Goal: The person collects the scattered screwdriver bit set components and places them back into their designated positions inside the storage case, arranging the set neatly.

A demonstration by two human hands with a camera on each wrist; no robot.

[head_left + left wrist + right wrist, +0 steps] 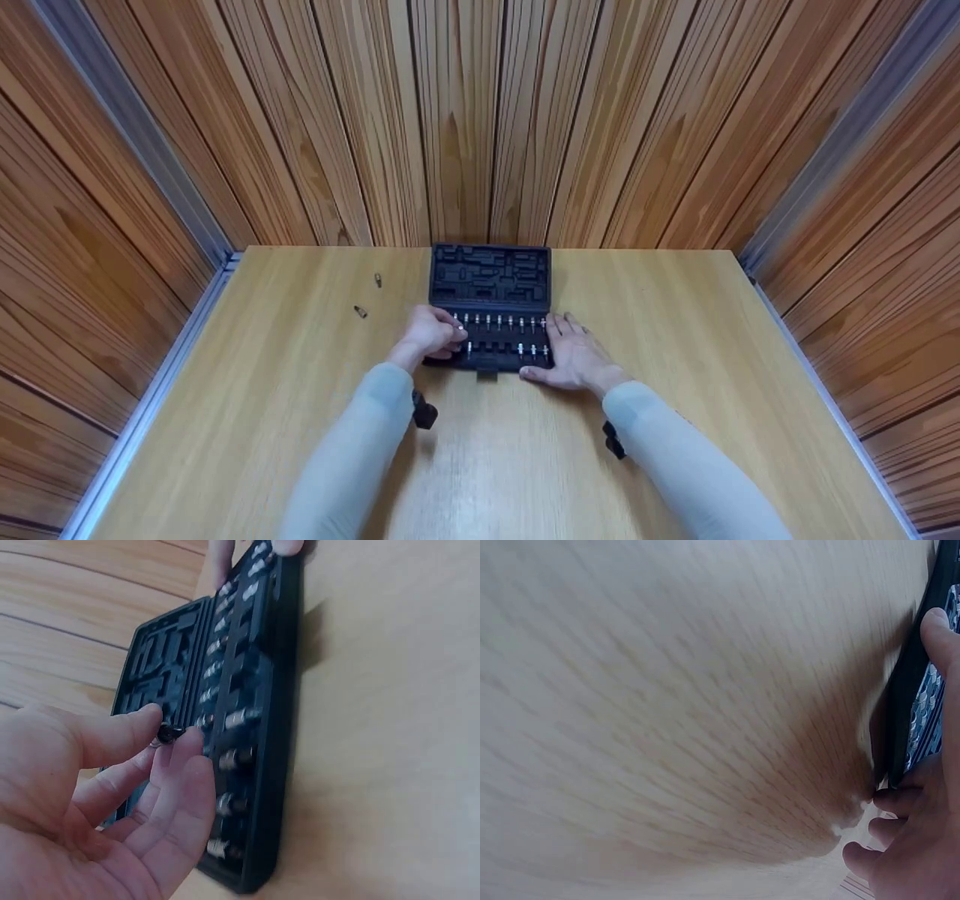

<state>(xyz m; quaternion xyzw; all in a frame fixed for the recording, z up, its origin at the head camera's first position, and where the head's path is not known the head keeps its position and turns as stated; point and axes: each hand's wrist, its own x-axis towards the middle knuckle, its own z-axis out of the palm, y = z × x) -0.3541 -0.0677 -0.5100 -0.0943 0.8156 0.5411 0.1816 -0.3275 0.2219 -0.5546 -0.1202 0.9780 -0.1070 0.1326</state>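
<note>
Left fingers (191,795) partly hide small piece (171,734); shape unclear.

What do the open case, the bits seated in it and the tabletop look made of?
Case: probably molded plastic, matte black, with shaped recesses in the lid.
Bits: likely metal, mostly silvery with bright glints.
Tabletop: yellowish wood grain, faint sheen; wood or laminate, can't tell.

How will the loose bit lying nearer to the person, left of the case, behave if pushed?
The loose bit may roll, since it looks roundish and lies sideways on the table. It is probably stiff, looking metallic, and likely light, being tiny compared with the left hand.
</note>
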